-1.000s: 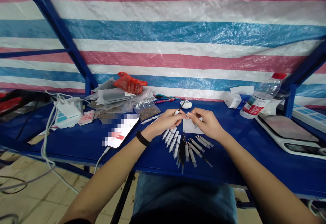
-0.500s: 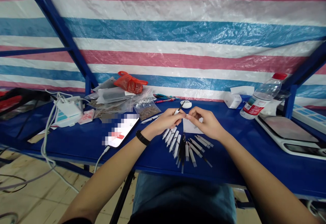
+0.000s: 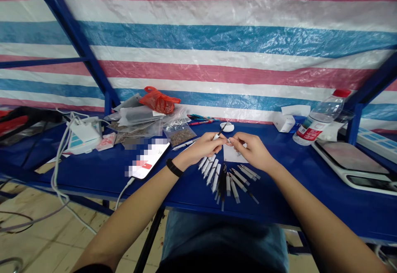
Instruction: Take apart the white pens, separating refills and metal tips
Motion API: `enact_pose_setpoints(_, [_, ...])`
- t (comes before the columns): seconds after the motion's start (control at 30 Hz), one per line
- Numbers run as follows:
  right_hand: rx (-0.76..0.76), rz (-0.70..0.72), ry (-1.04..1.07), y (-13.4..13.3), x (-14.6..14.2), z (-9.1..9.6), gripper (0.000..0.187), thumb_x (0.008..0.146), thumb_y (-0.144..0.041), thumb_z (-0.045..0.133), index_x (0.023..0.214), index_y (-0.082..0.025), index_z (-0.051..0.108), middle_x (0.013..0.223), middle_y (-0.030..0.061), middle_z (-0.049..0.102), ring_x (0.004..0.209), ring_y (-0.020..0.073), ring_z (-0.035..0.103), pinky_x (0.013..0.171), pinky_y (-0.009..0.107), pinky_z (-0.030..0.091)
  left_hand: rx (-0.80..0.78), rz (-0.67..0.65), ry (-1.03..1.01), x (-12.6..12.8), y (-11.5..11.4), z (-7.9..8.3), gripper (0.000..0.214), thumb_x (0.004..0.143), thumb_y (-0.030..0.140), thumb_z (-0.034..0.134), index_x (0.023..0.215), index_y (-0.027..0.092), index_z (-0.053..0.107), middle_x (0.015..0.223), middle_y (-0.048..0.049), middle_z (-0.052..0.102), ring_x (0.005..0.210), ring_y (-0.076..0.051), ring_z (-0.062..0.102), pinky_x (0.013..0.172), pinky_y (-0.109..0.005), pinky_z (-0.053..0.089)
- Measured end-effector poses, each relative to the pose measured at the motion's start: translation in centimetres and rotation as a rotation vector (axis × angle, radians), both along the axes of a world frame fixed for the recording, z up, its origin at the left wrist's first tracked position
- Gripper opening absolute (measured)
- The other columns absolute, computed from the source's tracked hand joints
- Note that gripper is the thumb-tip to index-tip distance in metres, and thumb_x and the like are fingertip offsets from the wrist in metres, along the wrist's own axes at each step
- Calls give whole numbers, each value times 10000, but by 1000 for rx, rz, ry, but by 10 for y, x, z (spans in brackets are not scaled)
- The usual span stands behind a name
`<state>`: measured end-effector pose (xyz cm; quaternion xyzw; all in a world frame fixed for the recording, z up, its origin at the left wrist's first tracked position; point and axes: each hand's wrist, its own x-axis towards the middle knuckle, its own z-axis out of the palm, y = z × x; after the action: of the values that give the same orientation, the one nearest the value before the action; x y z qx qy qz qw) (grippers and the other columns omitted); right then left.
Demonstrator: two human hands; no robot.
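My left hand point(image 3: 206, 147), with a black band at its wrist, is closed on a slim pen part point(image 3: 221, 130), white at its lower end with a thin dark shaft slanting up. My right hand point(image 3: 250, 149) meets it fingertip to fingertip, its thumb and finger pinched on something small that I cannot make out. Beneath the hands lies a white sheet of paper point(image 3: 228, 155). Closer to me, white pen pieces point(image 3: 214, 171), dark refills point(image 3: 221, 188) and clear-ended pen pieces with pointed tips point(image 3: 233, 186) are fanned out on the blue table point(image 3: 266, 196).
A lit phone point(image 3: 151, 159) on a cable lies left. Behind it are plastic bags point(image 3: 142, 118) and a red bag point(image 3: 159, 100). A white oval object point(image 3: 227, 127) sits beyond the hands. Rightward stand a tissue box point(image 3: 283, 122), a bottle point(image 3: 319, 120) and a scale point(image 3: 356, 161).
Both hands stay in nearly the same place, fingertips still together. The right fingers have shifted slightly, and a small shiny bit shows between the fingertips.
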<state>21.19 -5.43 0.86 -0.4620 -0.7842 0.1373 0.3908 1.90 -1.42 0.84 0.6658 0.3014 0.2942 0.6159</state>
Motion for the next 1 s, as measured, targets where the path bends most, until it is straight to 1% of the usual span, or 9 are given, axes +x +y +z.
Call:
enact_pose_setpoints(0.13, [-15, 9, 49, -1, -1, 1, 471, 974, -632, 522, 769, -217, 611, 637, 11, 610, 562, 162, 572, 562, 290, 432, -7, -8, -16, -1, 1, -1, 168, 913, 292, 578, 787, 182, 576, 541, 87, 417, 409, -38, 252, 417, -208, 181])
enact_pose_setpoints(0.3, [-31, 52, 79, -1, -1, 2, 374, 970, -575, 563, 857, -223, 621, 674, 11, 637, 549, 153, 566, 547, 291, 453, 1, 11, -11, -1, 2, -2, 165, 894, 301, 592, 780, 190, 551, 559, 86, 436, 409, -34, 260, 418, -205, 187])
enact_pose_setpoints(0.43, [-8, 50, 96, -1, -1, 1, 332, 967, -553, 574, 917, -230, 627, 668, 1, 615, 561, 157, 558, 547, 298, 451, -12, 18, -26, 0, 2, -1, 137, 868, 291, 602, 789, 193, 548, 559, 88, 435, 408, -34, 253, 417, -208, 176])
enact_pose_setpoints(0.53, [2, 48, 102, -1, -1, 0, 346, 964, -574, 570, 923, -235, 627, 666, 0, 607, 571, 162, 563, 548, 302, 452, -14, 21, -34, -1, 1, 0, 125, 856, 289, 613, 800, 195, 552, 559, 91, 430, 412, -36, 251, 419, -210, 174])
enact_pose_setpoints(0.67, [11, 35, 81, 0, 0, -1, 348, 966, -572, 569, 915, -233, 634, 669, 6, 613, 574, 166, 567, 556, 306, 459, -13, 26, -19, -1, 0, 2, 117, 871, 277, 588, 800, 195, 545, 561, 90, 420, 417, -39, 246, 424, -212, 182])
enact_pose_setpoints(0.83, [26, 22, 73, 1, 0, -2, 353, 968, -566, 566, 889, -229, 636, 660, 7, 612, 582, 167, 568, 567, 303, 467, 7, 20, -20, -1, 2, -1, 83, 863, 264, 583, 822, 197, 557, 555, 90, 424, 421, -45, 259, 424, -208, 189])
enact_pose_setpoints(1.0, [25, 27, 55, 0, 0, -2, 334, 979, -548, 557, 909, -232, 640, 660, 8, 619, 580, 169, 573, 564, 303, 466, 24, 21, -15, -1, 4, -3, 91, 852, 264, 590, 802, 197, 555, 553, 88, 424, 425, -48, 271, 428, -209, 203])
